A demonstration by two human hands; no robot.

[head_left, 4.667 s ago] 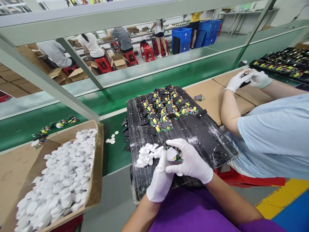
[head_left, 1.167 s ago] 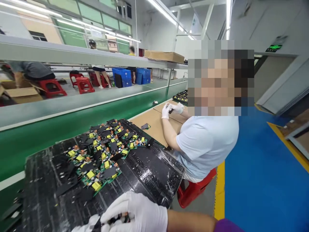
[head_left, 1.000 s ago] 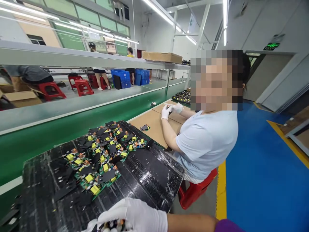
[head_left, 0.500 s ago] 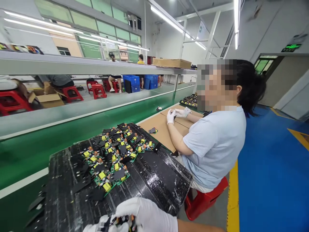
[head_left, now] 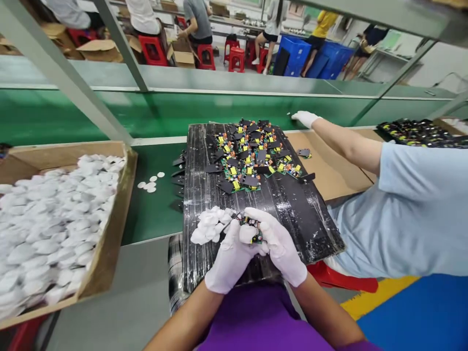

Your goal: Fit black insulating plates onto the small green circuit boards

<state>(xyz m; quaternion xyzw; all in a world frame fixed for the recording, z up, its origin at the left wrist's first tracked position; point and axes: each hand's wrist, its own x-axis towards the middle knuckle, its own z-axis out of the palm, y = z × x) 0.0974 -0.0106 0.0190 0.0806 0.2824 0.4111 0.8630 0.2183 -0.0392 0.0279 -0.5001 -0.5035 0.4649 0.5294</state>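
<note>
My left hand, in a white glove, grips the left side of a small circuit board. My right hand, gloved too, closes on the board's right side. A white rounded pad lies against the board's face between my fingers. Just left of my hands is a small heap of white pads. Beyond them, several circuit boards with yellow and orange parts and black flaps crowd the far half of a black, tape-covered board.
At the left stands a cardboard box full of white pads. Loose white discs lie on the green surface. A co-worker's gloved hand reaches over the green belt at the right. Cardboard lies before that person.
The view has swung left and down, bringing both my hands, the pad heap and the box into sight. The co-worker's hand now reaches out over the belt.
</note>
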